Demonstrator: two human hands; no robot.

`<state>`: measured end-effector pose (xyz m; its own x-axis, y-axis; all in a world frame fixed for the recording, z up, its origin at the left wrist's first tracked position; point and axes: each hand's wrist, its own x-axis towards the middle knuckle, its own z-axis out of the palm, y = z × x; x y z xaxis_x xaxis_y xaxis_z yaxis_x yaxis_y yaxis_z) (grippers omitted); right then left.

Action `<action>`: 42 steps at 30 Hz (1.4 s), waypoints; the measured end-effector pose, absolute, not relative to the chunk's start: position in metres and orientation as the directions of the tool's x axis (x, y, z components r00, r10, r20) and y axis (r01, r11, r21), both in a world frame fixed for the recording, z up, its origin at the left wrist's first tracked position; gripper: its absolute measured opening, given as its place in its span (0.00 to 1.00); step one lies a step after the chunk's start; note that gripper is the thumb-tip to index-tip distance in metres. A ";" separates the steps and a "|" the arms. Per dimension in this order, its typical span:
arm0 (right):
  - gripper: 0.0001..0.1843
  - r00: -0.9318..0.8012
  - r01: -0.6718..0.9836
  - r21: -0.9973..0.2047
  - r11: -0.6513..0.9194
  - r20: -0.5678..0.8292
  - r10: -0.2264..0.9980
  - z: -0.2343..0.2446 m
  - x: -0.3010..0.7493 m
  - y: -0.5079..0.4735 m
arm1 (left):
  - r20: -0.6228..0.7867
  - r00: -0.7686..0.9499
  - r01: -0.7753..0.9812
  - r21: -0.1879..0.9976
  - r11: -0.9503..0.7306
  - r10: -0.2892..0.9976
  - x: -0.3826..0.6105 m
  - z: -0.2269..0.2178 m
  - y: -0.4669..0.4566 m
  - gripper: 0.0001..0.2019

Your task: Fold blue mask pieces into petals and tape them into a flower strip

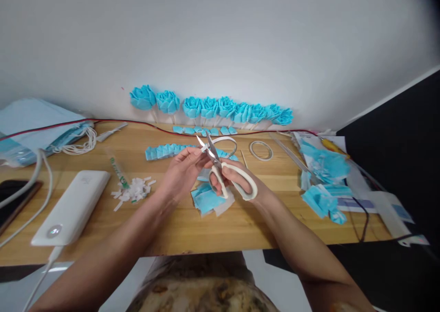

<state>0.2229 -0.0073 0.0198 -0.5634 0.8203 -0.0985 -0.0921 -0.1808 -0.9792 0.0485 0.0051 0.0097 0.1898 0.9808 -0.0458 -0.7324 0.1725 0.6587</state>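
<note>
My left hand [182, 169] is closed in a pinch on a narrow white strip [223, 138], which curls away to the right in a loop. In my right hand [261, 190] is a pair of scissors [213, 155] with white handles. Their blades are parted and meet the strip just by my left fingertips. Beneath my hands lies a small stack of blue and white fabric pieces [207, 199]. Behind them runs a row of overlapping blue folded pieces [165, 152], partly hidden by my hands.
Several blue fabric flowers [167, 102] on sticks lean against the wall. A tape ring [261, 151] lies right of centre. White paper scraps [134, 190] and a white power bank [72, 206] are at left. Blue scraps [321, 201] and a metal ruler [290, 153] are at right.
</note>
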 end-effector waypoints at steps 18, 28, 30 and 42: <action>0.29 -0.569 -0.267 -0.938 -0.221 -0.031 0.822 0.013 0.222 -0.008 | -0.099 0.161 -0.717 0.672 0.185 0.982 0.049 0.009 0.004 0.04; 0.26 -0.581 -0.310 -0.919 -0.243 -0.020 0.814 0.018 0.222 -0.011 | -0.090 0.104 -0.633 0.762 0.136 0.990 0.051 0.005 0.003 0.22; 0.26 -0.594 -0.318 -0.915 -0.248 -0.012 0.804 0.019 0.220 -0.013 | -0.085 0.105 -0.591 0.796 0.131 0.991 0.052 0.004 0.003 0.18; 0.35 -0.784 -0.100 -0.987 -0.129 -0.002 0.621 0.016 0.214 -0.019 | -0.095 0.052 -0.429 0.897 0.109 0.994 0.043 0.005 0.005 0.12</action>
<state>0.2139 -0.0194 0.0159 -0.7842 0.6206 -0.0017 -0.0998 -0.1289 -0.9866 0.0426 0.0052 0.0049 0.0523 0.9941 -0.0955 -0.4286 0.1087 0.8969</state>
